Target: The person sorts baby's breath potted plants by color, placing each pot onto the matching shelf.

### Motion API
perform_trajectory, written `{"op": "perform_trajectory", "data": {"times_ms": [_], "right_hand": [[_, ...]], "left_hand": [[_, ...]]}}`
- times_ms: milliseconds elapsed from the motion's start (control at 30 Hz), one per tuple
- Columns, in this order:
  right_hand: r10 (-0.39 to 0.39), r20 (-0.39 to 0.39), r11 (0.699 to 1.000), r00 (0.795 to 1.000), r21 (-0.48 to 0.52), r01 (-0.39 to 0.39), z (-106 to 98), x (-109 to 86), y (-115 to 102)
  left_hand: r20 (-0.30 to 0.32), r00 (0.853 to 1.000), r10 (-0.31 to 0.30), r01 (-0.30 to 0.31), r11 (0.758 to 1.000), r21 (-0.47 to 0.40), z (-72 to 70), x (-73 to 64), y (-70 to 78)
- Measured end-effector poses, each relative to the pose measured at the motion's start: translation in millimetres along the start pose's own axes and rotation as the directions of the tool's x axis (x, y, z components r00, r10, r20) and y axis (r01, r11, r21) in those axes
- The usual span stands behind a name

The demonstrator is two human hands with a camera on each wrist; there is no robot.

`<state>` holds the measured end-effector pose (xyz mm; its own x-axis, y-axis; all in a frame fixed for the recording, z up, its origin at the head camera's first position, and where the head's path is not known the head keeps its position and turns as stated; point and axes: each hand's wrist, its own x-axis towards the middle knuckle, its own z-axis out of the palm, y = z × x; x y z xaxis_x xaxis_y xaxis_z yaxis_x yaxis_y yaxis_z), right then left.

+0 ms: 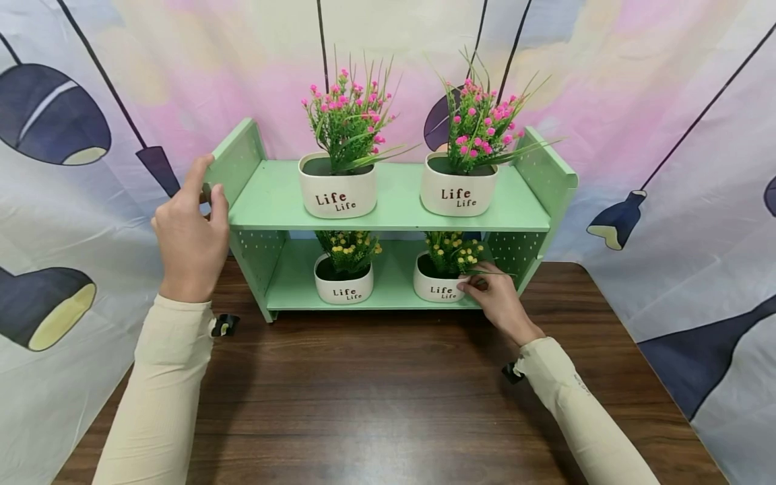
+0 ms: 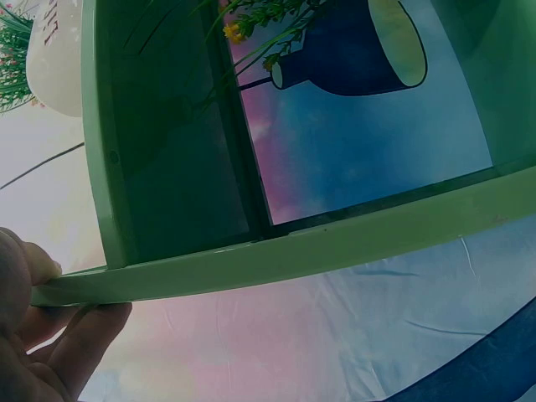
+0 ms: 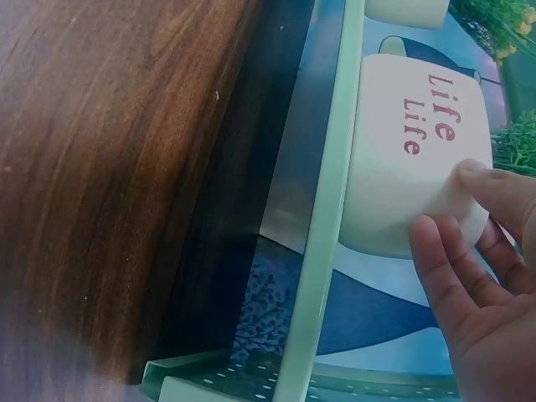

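Observation:
A light green two-tier shelf [image 1: 397, 202] stands on the dark wooden table. My left hand [image 1: 190, 236] is at its left side panel [image 1: 236, 158]; in the left wrist view the thumb and fingers [image 2: 92, 335] pinch the green edge from both sides. On the lower tier, my right hand [image 1: 500, 300] holds the right end of a white "Life" flower pot [image 1: 427, 286] with yellow flowers [image 1: 463, 252]. Its thumb [image 3: 494, 186] lies on the front face and other fingers are at the pot's end, as the right wrist view shows.
Another white pot [image 1: 342, 291] with yellow flowers sits to the left on the lower tier. Above stand two white pots with pink flowers, one left [image 1: 336, 195] and one right [image 1: 457, 192]. Behind hangs a patterned cloth [image 1: 212, 60]. The wooden table [image 1: 376, 391] extends in front.

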<state>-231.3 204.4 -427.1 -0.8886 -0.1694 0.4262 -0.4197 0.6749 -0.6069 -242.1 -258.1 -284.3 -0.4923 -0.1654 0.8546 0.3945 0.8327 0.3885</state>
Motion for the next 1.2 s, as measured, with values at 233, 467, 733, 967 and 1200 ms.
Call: {"op": "perform_trajectory", "data": {"times_ms": [233, 467, 733, 967, 1200], "right_hand": [[0.003, 0.015, 1.000, 1.000, -0.002, -0.003, -1, 1.1, -1], [0.018, 0.034, 1.000, 0.999, -0.003, -0.018, -3, -0.7, -3], [-0.001, 0.029, 1.000, 1.000, -0.015, 0.002, -4, -0.7, -5], [-0.027, -0.059, 0.999, 0.998, -0.028, 0.026, -14, -12.7, -5], [-0.115, -0.406, 0.992, 0.907, -0.008, 0.123, -33, -39.3, -7]], "left_hand": [[0.014, 1.000, -0.014, 0.014, 1.000, 0.007, -0.7, 0.4, -0.1], [0.016, 1.000, -0.013, 0.013, 1.000, 0.007, -2.3, 0.2, 0.5], [0.011, 1.000, -0.011, 0.011, 1.000, 0.008, -3.2, 1.2, 0.8], [0.025, 1.000, -0.006, 0.006, 1.000, 0.010, -1.9, 0.6, 0.5], [0.025, 1.000, -0.004, 0.004, 1.000, 0.005, -1.2, -0.4, -0.1]]}}
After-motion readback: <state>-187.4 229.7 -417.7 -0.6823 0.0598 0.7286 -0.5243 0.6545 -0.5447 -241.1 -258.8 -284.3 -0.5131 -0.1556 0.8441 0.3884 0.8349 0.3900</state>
